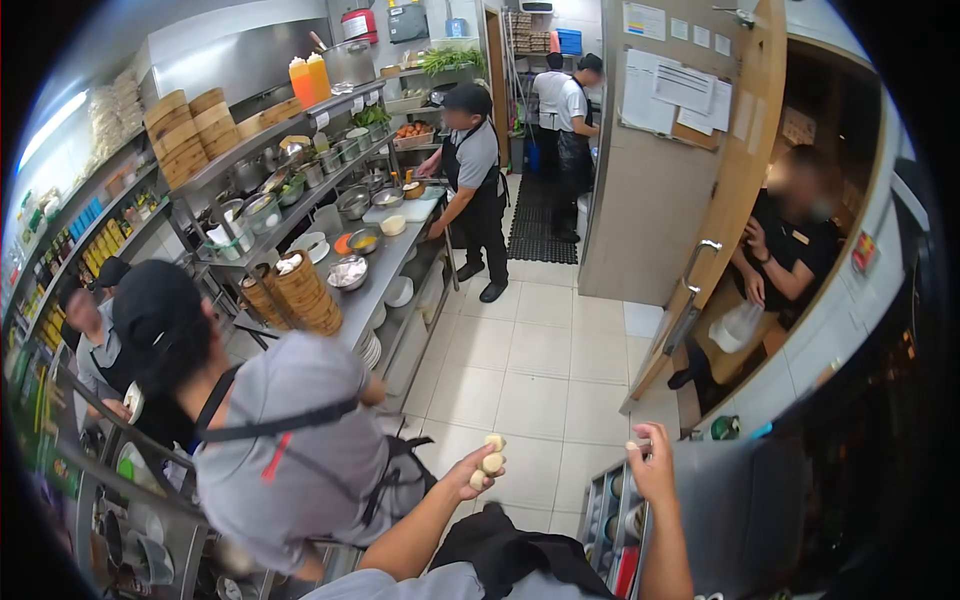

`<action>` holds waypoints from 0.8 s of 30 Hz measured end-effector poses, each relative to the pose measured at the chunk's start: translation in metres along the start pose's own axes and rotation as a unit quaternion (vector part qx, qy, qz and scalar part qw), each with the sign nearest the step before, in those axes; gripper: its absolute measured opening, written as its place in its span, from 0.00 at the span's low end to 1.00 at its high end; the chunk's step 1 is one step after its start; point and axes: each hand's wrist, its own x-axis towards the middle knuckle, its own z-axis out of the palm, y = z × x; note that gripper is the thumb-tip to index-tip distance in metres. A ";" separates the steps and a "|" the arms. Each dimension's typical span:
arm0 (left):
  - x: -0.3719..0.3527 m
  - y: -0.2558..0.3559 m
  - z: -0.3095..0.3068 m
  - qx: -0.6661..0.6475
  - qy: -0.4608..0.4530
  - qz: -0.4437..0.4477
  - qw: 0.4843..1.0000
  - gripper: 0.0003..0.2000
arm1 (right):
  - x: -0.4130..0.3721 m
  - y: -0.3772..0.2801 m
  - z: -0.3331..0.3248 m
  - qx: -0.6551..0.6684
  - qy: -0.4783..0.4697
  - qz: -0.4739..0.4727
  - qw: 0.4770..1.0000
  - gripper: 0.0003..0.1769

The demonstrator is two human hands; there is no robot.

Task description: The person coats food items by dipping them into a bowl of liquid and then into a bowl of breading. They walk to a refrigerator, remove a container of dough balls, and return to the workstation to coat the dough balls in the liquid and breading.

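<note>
My left hand (pixel 468 474) reaches forward at the lower middle, closed around several small, pale, rounded dough pieces (pixel 492 462) lined up along its fingers. To the right, my right hand (pixel 654 464) is raised with bent fingers and the thumb apart from them. I make out nothing held in it, though a pale spot shows at the thumb tip. Below that hand is a metal rack or counter edge (pixel 612 510) with containers. My black apron (pixel 510 545) shows between my forearms.
Close on my left stands a co-worker (pixel 290 430) in grey. A steel counter (pixel 385 262) holds bamboo steamers (pixel 303 297) and bowls; another co-worker (pixel 474 170) stands at its far end. Tiled floor (pixel 530 330) stretches ahead. A seated person (pixel 795 240) is beyond the open door (pixel 725 190).
</note>
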 end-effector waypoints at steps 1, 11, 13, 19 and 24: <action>0.018 0.015 -0.007 -0.032 0.008 0.010 0.999 0.18 | 0.029 0.000 0.014 0.008 -0.034 -0.024 0.999 0.17; 0.242 0.163 -0.052 -0.153 0.076 0.051 0.984 0.12 | 0.222 0.069 0.110 -0.055 -0.121 0.004 0.991 0.18; 0.272 0.200 -0.048 -0.134 0.090 0.058 0.985 0.13 | 0.258 0.081 0.117 -0.081 -0.108 0.018 0.991 0.17; 0.331 0.301 -0.059 -0.002 0.141 0.051 0.989 0.17 | 0.368 0.159 0.176 -0.005 -0.112 0.121 0.986 0.13; 0.362 0.376 -0.105 -0.065 0.178 0.086 0.978 0.18 | 0.488 0.221 0.273 0.021 -0.215 0.089 0.972 0.14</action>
